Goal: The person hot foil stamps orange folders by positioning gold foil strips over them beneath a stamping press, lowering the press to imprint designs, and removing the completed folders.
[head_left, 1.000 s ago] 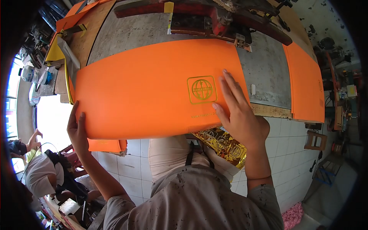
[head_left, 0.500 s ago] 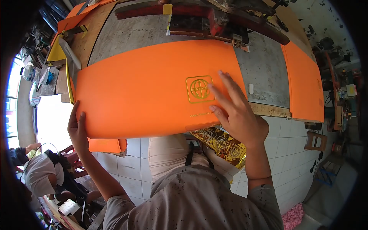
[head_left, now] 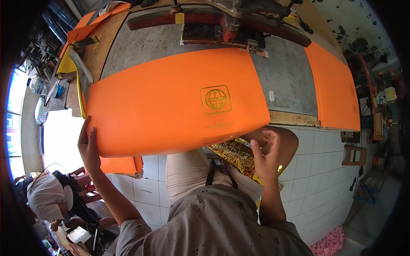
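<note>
A large orange sheet [head_left: 149, 106] with a gold stamped globe emblem [head_left: 216, 99] and a line of small gold lettering lies across the worktable, its near edge sticking out over my lap. My left hand [head_left: 89, 141] grips its left edge, thumb on top and the other fingers partly hidden at the edge. Off the sheet's near right corner, my right hand [head_left: 267, 151] is raised with thumb and fingers apart and nothing in it. Beneath that hand, crumpled gold foil [head_left: 232, 155] with cut-out shapes hangs by my lap.
A dark red metal press [head_left: 230, 25] stands behind the sheet on the grey table plate [head_left: 282, 81]. More orange sheets [head_left: 335, 91] are stacked at the right and below the left edge. Another person [head_left: 51, 194] sits bent over at the lower left.
My right hand has lifted off the sheet beside the emblem and drawn back toward me, past the near edge. My left hand keeps hold of the left edge.
</note>
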Available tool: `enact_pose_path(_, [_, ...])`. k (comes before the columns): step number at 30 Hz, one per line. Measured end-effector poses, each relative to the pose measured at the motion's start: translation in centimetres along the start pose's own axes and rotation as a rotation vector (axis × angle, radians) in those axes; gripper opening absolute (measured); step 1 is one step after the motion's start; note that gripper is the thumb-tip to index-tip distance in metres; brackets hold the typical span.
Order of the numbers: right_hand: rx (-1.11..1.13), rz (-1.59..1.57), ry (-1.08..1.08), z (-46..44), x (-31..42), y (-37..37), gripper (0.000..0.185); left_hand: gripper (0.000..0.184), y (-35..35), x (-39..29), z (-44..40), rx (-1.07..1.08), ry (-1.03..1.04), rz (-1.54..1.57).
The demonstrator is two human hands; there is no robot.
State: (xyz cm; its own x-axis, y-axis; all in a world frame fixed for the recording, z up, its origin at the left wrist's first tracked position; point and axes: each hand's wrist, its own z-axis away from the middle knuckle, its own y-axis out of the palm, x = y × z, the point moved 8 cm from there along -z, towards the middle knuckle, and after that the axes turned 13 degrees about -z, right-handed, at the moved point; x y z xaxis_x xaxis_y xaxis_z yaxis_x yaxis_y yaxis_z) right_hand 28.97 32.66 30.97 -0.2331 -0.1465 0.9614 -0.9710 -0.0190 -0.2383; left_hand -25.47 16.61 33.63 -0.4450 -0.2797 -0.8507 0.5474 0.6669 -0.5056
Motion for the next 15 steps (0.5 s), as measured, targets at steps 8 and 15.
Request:
enact_pose_path(8, [0.003, -0.442, 0.078, -0.6, -1.3, 0.0, 0.043, 0.05, -0.7, -0.4, 0.4, -0.008, 0.021, 0.032])
enact_pose_path(15, [0.296, -0.521, -0.024, -1.7, 6.4, -1.2, 0.044, 0.055, -3.6, -0.7, 2.3, 0.028, 0.029, 0.137])
